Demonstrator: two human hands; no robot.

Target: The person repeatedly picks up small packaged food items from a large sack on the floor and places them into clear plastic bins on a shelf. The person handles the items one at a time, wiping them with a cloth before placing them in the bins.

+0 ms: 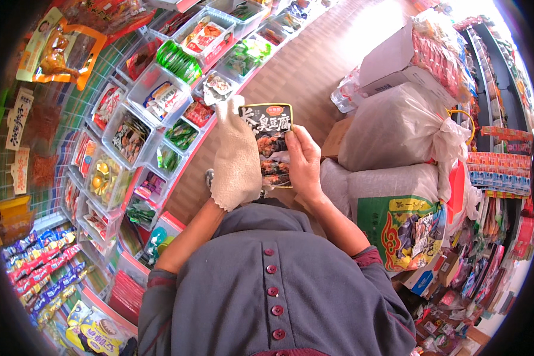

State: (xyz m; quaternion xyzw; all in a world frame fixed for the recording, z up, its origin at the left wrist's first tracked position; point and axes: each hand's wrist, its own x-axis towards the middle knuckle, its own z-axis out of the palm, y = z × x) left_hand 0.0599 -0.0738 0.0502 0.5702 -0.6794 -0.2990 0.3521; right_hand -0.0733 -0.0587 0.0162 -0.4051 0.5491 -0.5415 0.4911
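Note:
My right hand [304, 156] is bare and pinches the right edge of a black snack pouch [276, 147] between thumb and fingers. The pouch is held upright before my body, and its printed front shows food and large writing. A beige terry cloth mitt [238, 164] covers my left hand [236, 178] down to the wrist. It lies against the pouch's left side and overlaps it; the fingers inside are hidden. Left of the mitt, a clear plastic bin [128, 134] contains dark pouches that look similar. Another dark pouch [422, 236] rests against a green-and-yellow printed sack [394, 231] on my right.
Tiered clear bins of packaged snacks [160, 98] line the left. On the right stand a tied plastic bag [382, 127], an open cardboard box [385, 62] and stocked shelves [498, 169]. Wood-pattern floor [289, 66] runs between. Snack packets [49, 271] sit at lower left.

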